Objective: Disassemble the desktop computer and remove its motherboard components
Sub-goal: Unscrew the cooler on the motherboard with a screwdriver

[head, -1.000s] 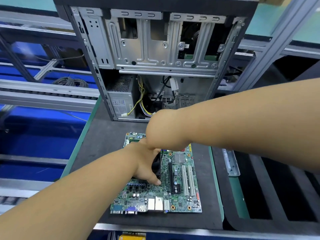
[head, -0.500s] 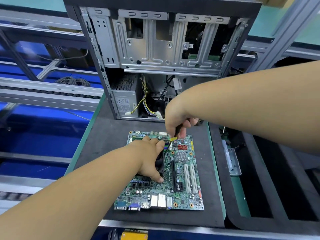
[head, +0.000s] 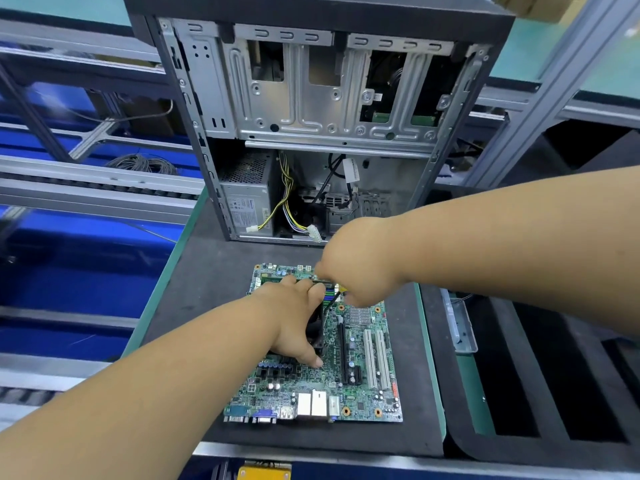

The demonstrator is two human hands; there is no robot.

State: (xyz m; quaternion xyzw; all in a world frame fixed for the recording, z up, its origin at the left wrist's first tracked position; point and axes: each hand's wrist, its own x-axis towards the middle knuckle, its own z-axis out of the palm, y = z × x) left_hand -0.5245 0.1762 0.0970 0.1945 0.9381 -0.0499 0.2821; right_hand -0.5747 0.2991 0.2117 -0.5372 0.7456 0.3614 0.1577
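A green motherboard point(head: 360, 386) lies flat on the dark mat point(head: 214, 292) in front of the open computer case point(head: 311, 109). My left hand point(head: 294, 320) lies over the black cooler fan point(head: 317, 332) in the middle of the board, fingers curled round its edges, thumb down at the near side. My right hand point(head: 360, 268) hovers over the board's far edge and grips a screwdriver point(head: 332, 299) with a yellow and black handle. The dark shaft points down beside the fan. A memory stick point(head: 273, 279) stands in its slot at the far edge.
The case holds a grey power supply point(head: 246, 199) with loose yellow and black cables point(head: 287, 209) and a white plug point(head: 314, 233). A metal bracket point(head: 460, 327) lies to the right of the mat. Blue bins and conveyor rails run along the left.
My right hand has come down and left with the screwdriver, from above the board's far right corner to the fan's far edge. My left hand stays on the fan.
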